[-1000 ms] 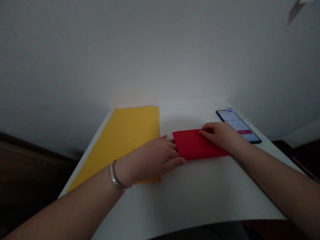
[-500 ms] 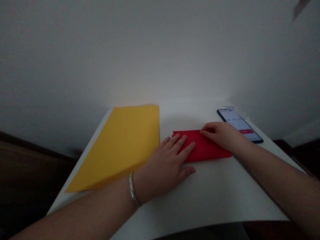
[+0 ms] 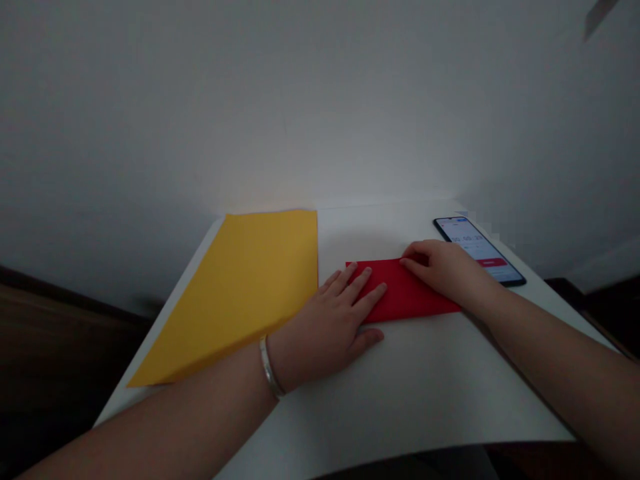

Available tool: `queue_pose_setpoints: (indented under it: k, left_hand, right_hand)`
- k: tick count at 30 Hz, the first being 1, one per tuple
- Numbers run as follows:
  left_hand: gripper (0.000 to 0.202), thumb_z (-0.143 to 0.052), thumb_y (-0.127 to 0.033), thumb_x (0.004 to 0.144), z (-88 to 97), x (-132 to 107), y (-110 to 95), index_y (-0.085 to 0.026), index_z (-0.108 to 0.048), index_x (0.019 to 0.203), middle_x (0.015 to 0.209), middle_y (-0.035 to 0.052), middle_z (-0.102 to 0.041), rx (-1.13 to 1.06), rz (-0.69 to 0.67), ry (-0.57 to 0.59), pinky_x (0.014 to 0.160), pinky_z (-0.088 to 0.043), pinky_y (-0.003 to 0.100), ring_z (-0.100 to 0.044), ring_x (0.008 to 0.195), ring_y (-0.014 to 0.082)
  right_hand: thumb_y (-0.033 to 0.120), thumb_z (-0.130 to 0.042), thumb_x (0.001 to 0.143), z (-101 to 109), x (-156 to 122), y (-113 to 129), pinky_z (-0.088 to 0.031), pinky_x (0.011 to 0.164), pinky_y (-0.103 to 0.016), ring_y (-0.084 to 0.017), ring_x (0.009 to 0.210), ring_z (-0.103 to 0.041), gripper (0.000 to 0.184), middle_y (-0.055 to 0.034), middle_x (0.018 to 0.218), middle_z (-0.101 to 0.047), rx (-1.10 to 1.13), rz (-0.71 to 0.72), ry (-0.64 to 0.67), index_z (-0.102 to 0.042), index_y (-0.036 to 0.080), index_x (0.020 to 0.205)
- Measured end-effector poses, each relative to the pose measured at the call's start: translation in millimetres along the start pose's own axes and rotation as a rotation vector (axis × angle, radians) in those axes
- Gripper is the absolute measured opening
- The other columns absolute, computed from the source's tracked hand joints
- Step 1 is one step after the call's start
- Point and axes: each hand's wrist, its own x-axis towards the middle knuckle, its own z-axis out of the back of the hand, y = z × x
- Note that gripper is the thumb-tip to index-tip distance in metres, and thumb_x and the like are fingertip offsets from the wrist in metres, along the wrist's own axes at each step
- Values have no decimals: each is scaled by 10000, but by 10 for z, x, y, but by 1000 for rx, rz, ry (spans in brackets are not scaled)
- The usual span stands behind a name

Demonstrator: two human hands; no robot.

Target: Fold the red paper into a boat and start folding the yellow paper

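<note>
A folded piece of red paper (image 3: 403, 293) lies on the white table, its long side running left to right. My left hand (image 3: 340, 327), with a silver bangle at the wrist, rests flat with fingers spread over the paper's left end; the thumb lies on the table just in front of it. At the paper's far edge, my right hand (image 3: 440, 270) pinches the red layers between thumb and fingertips. The right hand and wrist hide the paper's right end in part.
A large yellow sheet (image 3: 250, 280) covers the left of the table (image 3: 400, 393), partly under my left forearm. A phone (image 3: 473, 243) with a lit timer screen lies at the right, behind my right hand. A pale wall (image 3: 320, 100) rises at the table's far edge.
The red layers' far left corners, offset before, now look lined up. My left hand has shifted slightly left; my right hand keeps its pinch on the far edge.
</note>
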Motion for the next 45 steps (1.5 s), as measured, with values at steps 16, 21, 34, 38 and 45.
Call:
queue_pose_setpoints:
  k: [16,21,34,38,45]
  left_hand:
    - [541,-343,-444,984,25,-11,-59,-191,-349,1461,1516,168,-342,77,16,-39,1138,-274,496,-285,1413,319]
    - [508,-393,-434,966,28,-35,-108,-196,-431,1413,1467,176,-419,118,55,-69,1098,-330,534,-381,1358,349]
    - [613,-335,-475,974,8,-26,-111,-78,-364,1440,1517,200,-323,30,73,-59,1155,-264,489,-256,1424,318]
    - [448,-328,-395,989,65,-1,-81,-228,-495,1369,1494,144,-386,19,174,-76,1114,-311,530,-324,1392,328]
    - [573,-442,-444,930,67,19,4,-81,-477,1371,1406,203,-471,103,271,-117,1111,-320,500,-431,1297,342]
  right_hand:
    - [288,-559,838,-83,11,-24,-466,728,-331,-198,773,-587,143,-57,848,-630,36,96,-81,-677,208,816]
    - [273,-576,830,-107,36,17,-465,747,-325,-187,775,-593,119,-46,853,-639,97,148,-74,-678,215,806]
    - [246,-556,835,-116,52,15,-468,770,-333,-189,789,-588,132,-48,858,-630,118,150,-40,-682,208,823]
    - [247,-568,827,-110,58,4,-469,770,-327,-186,791,-595,136,-46,870,-644,123,141,-34,-700,214,823]
    - [248,-582,829,-121,56,-17,-475,794,-337,-200,833,-615,156,-51,897,-670,109,135,-41,-727,213,876]
